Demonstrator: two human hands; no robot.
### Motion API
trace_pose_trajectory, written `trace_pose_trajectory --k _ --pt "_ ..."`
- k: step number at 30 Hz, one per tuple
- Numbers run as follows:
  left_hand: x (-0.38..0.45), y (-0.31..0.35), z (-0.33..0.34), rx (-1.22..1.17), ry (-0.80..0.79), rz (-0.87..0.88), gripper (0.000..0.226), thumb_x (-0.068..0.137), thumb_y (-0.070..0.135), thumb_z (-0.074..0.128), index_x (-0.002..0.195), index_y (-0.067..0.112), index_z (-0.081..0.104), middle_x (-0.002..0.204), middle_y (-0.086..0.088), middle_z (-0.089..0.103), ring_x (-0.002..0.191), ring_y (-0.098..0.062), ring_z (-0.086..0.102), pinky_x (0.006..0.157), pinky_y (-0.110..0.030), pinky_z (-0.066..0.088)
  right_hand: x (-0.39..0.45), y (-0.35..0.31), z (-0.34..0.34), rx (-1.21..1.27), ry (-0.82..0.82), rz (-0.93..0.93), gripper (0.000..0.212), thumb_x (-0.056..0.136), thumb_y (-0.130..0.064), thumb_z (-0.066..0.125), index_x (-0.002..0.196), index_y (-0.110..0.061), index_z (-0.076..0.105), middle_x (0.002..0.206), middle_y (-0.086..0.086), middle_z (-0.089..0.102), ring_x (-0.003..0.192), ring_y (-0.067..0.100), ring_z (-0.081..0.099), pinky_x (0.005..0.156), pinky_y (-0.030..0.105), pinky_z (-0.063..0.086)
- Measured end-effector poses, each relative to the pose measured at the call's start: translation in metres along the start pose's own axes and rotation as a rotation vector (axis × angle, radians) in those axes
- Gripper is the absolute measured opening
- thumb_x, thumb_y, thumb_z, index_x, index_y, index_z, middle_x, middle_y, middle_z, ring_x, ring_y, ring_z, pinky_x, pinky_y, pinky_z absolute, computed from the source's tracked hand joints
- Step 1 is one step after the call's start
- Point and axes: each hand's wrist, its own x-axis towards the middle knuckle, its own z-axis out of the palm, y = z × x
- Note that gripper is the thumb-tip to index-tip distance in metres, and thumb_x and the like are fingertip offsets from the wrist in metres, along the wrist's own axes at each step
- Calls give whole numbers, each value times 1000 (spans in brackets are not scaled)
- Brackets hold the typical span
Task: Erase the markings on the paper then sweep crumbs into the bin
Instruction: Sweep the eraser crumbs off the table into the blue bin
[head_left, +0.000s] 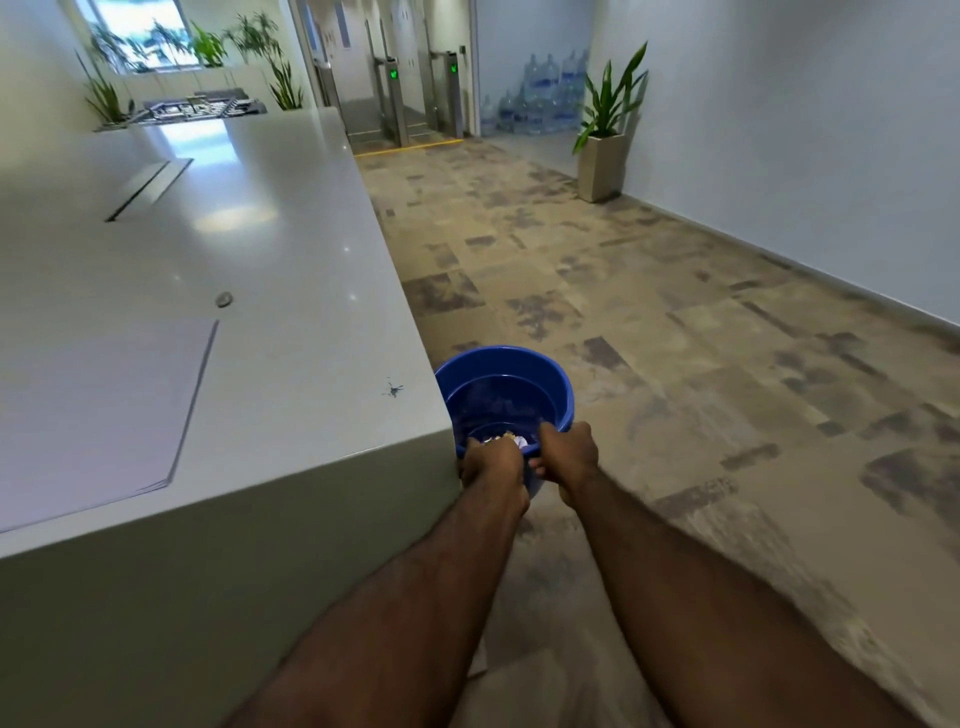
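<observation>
Head view looks down along our two bare forearms to a blue bin that sits low at the corner of the pale counter, at about five o'clock from the sheet of paper. Our left hand grips the near rim on the counter side, fingers curled together over the edge, knuckles toward us. Our right hand grips the same rim just at three o'clock of the left one, thumb hooked inside the bin and the other fingers wrapped under the outside wall. Both hands are closed on the rim and nearly touch each other.

Inside the bin, just past our fingers, we see a small heap of pale scraps, white and tan; we cannot tell what each piece is.

On the counter the paper lies flat at nine o'clock from the bin, its near corner lifted slightly as a thin stack. Its face looks blank from here. At twelve o'clock of the paper's far corner rests a small grey lump, well apart from the bin. Between paper and bin, near the counter's edge, a dark smudge of specks marks the surface.

Beyond the bin a mottled tan floor runs toward a potted plant at one o'clock.
</observation>
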Motion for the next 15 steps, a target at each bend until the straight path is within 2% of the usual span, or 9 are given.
trace_pose_trajectory --k 3,6,8,10,12,13,15 --pt "-3 2 -4 104 -56 42 58 98 7 36 150 32 30 119 -12 61 89 -24 64 73 -38 55 -3 -11 -1 10 27 -7 33 88 -15 49 119 -5 46 87 17 68 44 21 63 46 30 56" --pt "-5 8 -8 350 -106 88 74 96 15 42 155 36 2 135 -14 49 98 -25 58 82 -40 53 -5 -17 -3 -14 67 -20 33 91 -14 46 124 -8 41 87 16 68 43 19 63 40 24 51" --pt "-8 11 -11 517 -93 156 83 91 20 49 154 32 -3 145 -14 37 110 -28 54 91 -44 52 -5 -20 -2 -34 79 -25 34 92 -13 45 125 -9 38 94 15 65 49 21 64 41 25 48" --pt "-13 14 -11 669 -69 280 83 87 21 54 154 27 7 154 -10 23 121 -30 48 97 -45 50 -5 -20 -1 -81 68 -22 38 92 -14 45 129 -7 36 107 15 61 60 21 62 43 27 46" --pt "-21 20 -11 800 -68 472 74 85 20 57 151 19 24 161 -5 8 132 -29 40 104 -43 45 -8 -22 -4 -116 59 -19 41 95 -14 44 133 -4 33 112 16 56 58 15 51 40 24 40" --pt "-24 25 -11 857 -75 580 67 86 20 57 148 15 32 162 -6 8 135 -28 37 108 -40 41 -9 -22 -5 -107 46 -12 40 97 -14 44 134 -4 33 108 15 55 56 13 49 38 23 39" --pt "-34 38 -16 927 -124 833 57 91 20 55 145 10 41 159 -9 25 138 -25 37 110 -35 35 -10 -22 -5 -35 15 17 39 98 -15 44 133 -5 33 99 12 54 56 16 54 38 25 43"
